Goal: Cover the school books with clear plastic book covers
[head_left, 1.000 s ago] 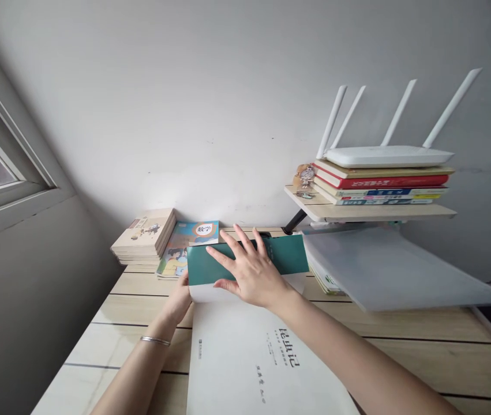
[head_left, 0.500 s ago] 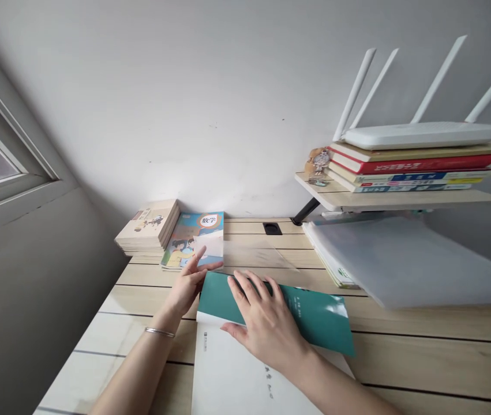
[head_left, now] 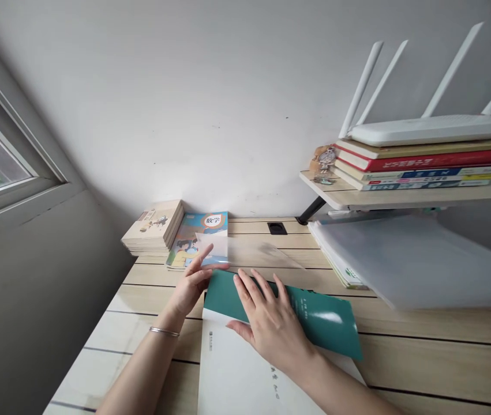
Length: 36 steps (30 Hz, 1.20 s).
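A book lies in front of me with its white title page (head_left: 236, 369) up and a green cover flap (head_left: 332, 323) along the far side. My right hand (head_left: 271, 325) rests on the flap, fingers spread and pointing away, the thumb over the white page. At the flap's far left corner is my left hand (head_left: 191, 288), its fingers stretched apart and touching the edge; part of them is hidden. Beyond both hands a clear plastic sheet (head_left: 266, 253) reaches from under the flap over the desk and partly over a blue maths textbook (head_left: 193, 225).
A stack of beige books (head_left: 154, 225) stands at the back left. On the right, a raised shelf (head_left: 358, 199) carries several books (head_left: 427, 161) and a white router (head_left: 435, 129). Below it, a translucent plastic sheet (head_left: 439, 268) overhangs the desk (head_left: 435, 363). A black socket (head_left: 277, 228) sits near the wall.
The whole view has shifted slightly, so things appear a little further right. Both hands keep nearly the same place on the green flap.
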Tool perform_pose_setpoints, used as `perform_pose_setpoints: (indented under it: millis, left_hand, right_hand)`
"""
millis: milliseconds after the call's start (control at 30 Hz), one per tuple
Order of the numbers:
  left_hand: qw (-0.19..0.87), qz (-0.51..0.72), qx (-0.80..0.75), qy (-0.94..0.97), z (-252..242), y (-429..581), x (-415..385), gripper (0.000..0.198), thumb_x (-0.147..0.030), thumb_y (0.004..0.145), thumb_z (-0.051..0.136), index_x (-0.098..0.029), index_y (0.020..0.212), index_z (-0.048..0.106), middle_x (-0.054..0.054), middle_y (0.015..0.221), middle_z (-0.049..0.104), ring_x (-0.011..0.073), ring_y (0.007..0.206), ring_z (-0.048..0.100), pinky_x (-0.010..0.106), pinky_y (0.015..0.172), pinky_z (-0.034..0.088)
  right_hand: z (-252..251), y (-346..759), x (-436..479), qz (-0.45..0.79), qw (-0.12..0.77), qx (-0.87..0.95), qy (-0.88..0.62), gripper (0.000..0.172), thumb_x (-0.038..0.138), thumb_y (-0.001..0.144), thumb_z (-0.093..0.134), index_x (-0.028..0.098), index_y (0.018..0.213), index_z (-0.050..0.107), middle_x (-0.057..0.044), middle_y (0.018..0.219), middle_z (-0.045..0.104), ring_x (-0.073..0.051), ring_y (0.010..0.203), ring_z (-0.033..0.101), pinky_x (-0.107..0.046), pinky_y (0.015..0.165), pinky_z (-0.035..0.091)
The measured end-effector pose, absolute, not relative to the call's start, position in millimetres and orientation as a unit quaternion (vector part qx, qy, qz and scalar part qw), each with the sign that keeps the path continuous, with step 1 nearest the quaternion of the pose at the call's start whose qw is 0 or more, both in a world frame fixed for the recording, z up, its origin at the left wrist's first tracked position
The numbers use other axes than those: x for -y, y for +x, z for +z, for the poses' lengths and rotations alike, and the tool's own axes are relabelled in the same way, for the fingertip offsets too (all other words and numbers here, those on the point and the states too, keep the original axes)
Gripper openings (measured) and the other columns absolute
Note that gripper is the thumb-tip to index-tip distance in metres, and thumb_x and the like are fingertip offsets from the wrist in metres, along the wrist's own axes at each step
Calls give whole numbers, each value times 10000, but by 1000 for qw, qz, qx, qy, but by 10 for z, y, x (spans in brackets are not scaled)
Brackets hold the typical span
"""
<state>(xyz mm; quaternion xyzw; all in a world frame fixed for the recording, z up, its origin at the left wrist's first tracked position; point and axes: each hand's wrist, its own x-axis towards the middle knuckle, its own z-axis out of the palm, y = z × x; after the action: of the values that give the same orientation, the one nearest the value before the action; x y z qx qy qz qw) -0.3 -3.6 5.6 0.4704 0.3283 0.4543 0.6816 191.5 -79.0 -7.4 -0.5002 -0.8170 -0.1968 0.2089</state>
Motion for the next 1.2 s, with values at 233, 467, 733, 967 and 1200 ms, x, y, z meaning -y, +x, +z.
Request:
perform_pose_setpoints:
  millis: [233, 467, 733, 967, 1200]
  left_hand:
    - [667, 455, -335, 486, 76, 26, 72, 690, -269, 708, 671, -261, 1355, 433, -25, 686, 612, 103, 614, 515, 206, 591, 361]
    - [653, 465, -345, 488, 76, 78, 85, 668, -268, 668, 712, -260, 1302, 503, 19, 929, 656, 165, 803, 582, 272, 736, 441]
    - [601, 477, -358, 531, 62, 157, 131, 601, -306, 715, 693, -250, 1283, 505, 47, 1242, 567, 239, 1153, 491, 333, 947, 400]
    - [530, 515, -401, 542, 26, 145, 91, 567, -373, 759, 639, -245, 1284, 468, 59, 1362, 458, 263, 1264, 393, 358, 1011, 344]
    - [485, 530, -436, 542, 15, 185, 106, 553, -403, 769, 615, -239, 1276, 466, 66, 1361, 461, 240, 1278, 381, 319, 1015, 331]
  right_hand:
    - [-3, 1940, 692, -187, 212, 827, -487, 658, 572, 892, 332, 147, 1391, 381, -134, 1410, 422, -326, 1232, 367, -530, 1003, 227]
    - [32, 1936, 596, -164, 203, 848, -462, 643, 573, 887, 353, 156, 1373, 409, -131, 1386, 447, -313, 1202, 386, -512, 997, 235]
    - [91, 1937, 550, -148, 228, 857, -438, 644, 579, 873, 388, 143, 1343, 447, -147, 1324, 500, -303, 1173, 410, -482, 998, 258]
    - [219, 2318, 588, -157, 344, 785, -491, 303, 352, 911, 445, 182, 1101, 609, -110, 1080, 612, -243, 1037, 515, -428, 947, 342]
    - [-28, 2955, 359, -67, 476, 544, -687, 372, 526, 781, 525, 176, 903, 558, -126, 951, 575, -274, 911, 528, -405, 778, 422]
